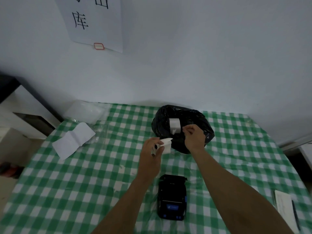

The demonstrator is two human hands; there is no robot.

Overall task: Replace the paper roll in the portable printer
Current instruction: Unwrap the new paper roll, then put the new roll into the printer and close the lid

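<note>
Nearly spent paper roll point(157, 146), loose tail.

The green-and-white checked tablecloth point(70, 191) is bare over its whole left-front part, so a hand can pass freely there. Near the front middle lies the black portable printer point(171, 198) with its cover open, and both forearms pass on either side of it. At the back middle sits a crumpled black plastic bag point(194, 125), with a white paper roll point(174, 124) in its mouth; it blocks the way toward the wall. The right hand point(194, 137) hangs over this bag, and the left hand point(150, 154), holding a nearly empty roll with loose white paper point(166, 144), is just beside it. A creased white sheet point(72, 141) and clear plastic wrapping point(86, 110) occupy the back-left corner. A white notepad with a dark pen point(285, 210) fills the front-right edge.
</note>
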